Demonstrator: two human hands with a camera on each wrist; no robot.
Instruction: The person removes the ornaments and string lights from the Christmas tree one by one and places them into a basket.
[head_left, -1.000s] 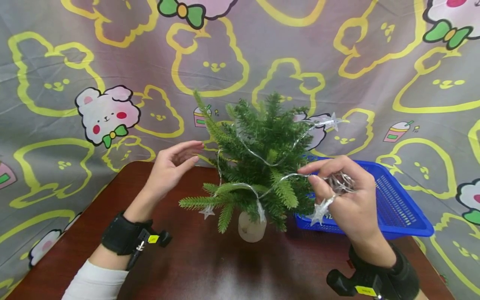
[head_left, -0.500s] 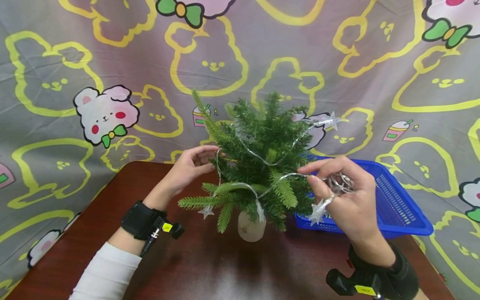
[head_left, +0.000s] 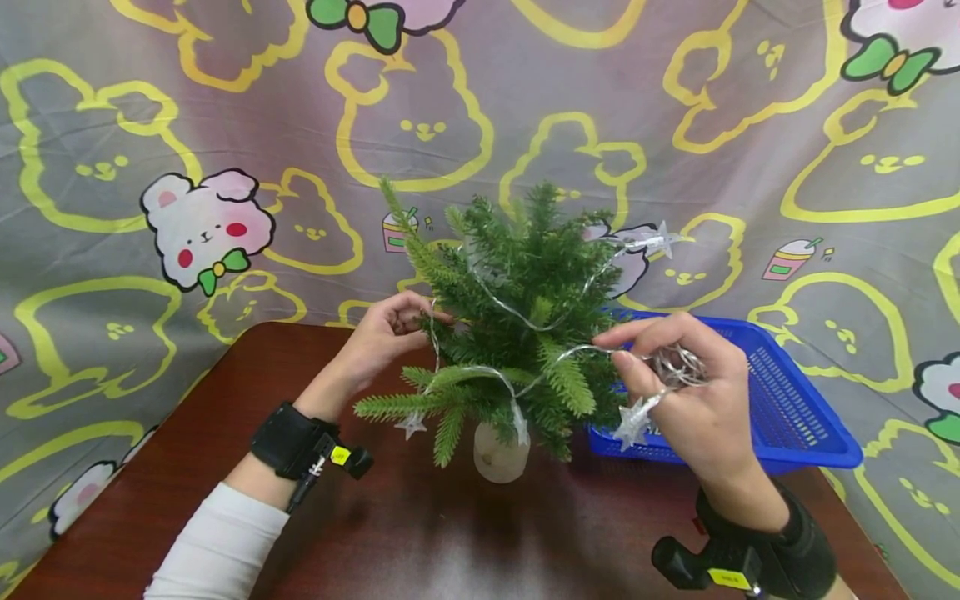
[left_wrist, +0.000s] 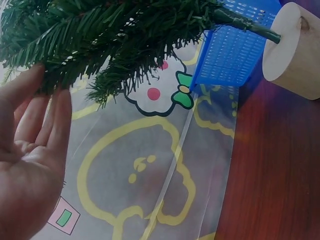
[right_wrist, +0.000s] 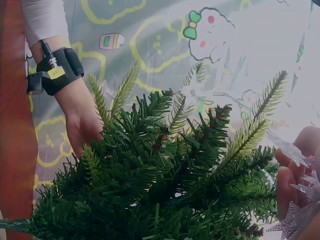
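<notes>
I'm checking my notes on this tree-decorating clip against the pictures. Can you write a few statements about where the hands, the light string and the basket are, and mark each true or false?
1. The right hand holds a bunched part of the star light string. True.
2. The left hand rests flat on the table. False: it is raised at the left side of the small tree, fingers at the branches.
3. The blue basket stands to the left of the tree. False: it stands to the right, behind the right hand.
4. The tree stands on a pale wooden base. True.
5. The light string is still all in the basket. False: part of it is draped across the branches.
</notes>
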